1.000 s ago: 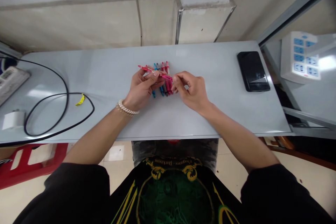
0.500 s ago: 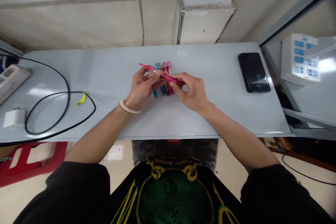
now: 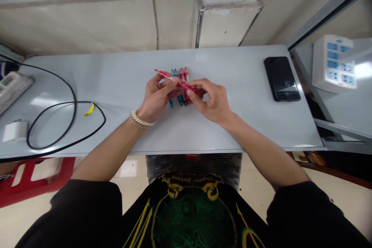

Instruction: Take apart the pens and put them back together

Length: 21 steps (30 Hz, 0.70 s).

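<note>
Between my two hands, above the table, a pinkish-red pen (image 3: 165,74) is held at a slant, its far-left end higher in view. My left hand (image 3: 158,95) pinches its middle between thumb and fingers. The other end, with a pink grip, is in the closed fingers of my right hand (image 3: 212,99). Beneath and behind the hands, several pens lie side by side on the table: a blue pen (image 3: 171,103), a dark pen (image 3: 175,72) and red pens (image 3: 186,70). My hands partly cover them.
On the grey-white table (image 3: 116,69), a black phone (image 3: 281,79) lies at the right. A looped black cable (image 3: 76,102) with a yellow tag, a white charger (image 3: 16,130) and a power strip (image 3: 13,89) are at the left. A white socket block (image 3: 334,64) sits beyond the right edge.
Both hands keep their hold on the pen in nearly the same place. The right fingers shift very slightly along the grip end, and the view tilts a little.
</note>
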Each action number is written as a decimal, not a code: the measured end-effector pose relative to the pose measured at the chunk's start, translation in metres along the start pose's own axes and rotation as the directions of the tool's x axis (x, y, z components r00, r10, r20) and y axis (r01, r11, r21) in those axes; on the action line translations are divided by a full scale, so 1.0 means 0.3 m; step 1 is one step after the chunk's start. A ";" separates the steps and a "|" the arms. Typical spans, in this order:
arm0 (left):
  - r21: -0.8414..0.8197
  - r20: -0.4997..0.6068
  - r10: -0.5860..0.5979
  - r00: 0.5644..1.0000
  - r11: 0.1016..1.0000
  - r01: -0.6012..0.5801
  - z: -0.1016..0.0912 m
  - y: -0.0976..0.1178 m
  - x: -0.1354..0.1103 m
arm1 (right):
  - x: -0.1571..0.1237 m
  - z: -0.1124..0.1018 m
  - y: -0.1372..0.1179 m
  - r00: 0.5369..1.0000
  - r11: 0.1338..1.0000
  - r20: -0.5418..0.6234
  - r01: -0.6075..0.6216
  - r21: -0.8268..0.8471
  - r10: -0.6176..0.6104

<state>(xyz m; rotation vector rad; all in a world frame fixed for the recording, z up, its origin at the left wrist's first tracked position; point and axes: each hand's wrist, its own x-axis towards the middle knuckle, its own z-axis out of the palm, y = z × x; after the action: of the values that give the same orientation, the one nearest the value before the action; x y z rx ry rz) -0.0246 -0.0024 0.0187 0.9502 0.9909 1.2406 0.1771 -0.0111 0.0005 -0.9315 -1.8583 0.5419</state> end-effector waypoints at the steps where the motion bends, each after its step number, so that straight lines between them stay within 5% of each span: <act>1: -0.002 -0.001 0.004 1.000 1.000 -0.004 -0.001 -0.001 0.001 | 0.000 0.000 0.001 1.000 1.000 0.003 0.006 0.005 -0.006; 21: 0.010 -0.002 -0.022 1.000 1.000 0.022 -0.001 -0.003 0.001 | -0.004 0.000 -0.004 0.999 1.000 0.037 0.013 0.013 -0.014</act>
<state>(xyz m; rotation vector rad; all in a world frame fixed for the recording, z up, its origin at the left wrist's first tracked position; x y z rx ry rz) -0.0245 -0.0021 0.0176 0.9433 1.0071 1.2191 0.1770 -0.0129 0.0006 -0.9052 -1.8906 0.5654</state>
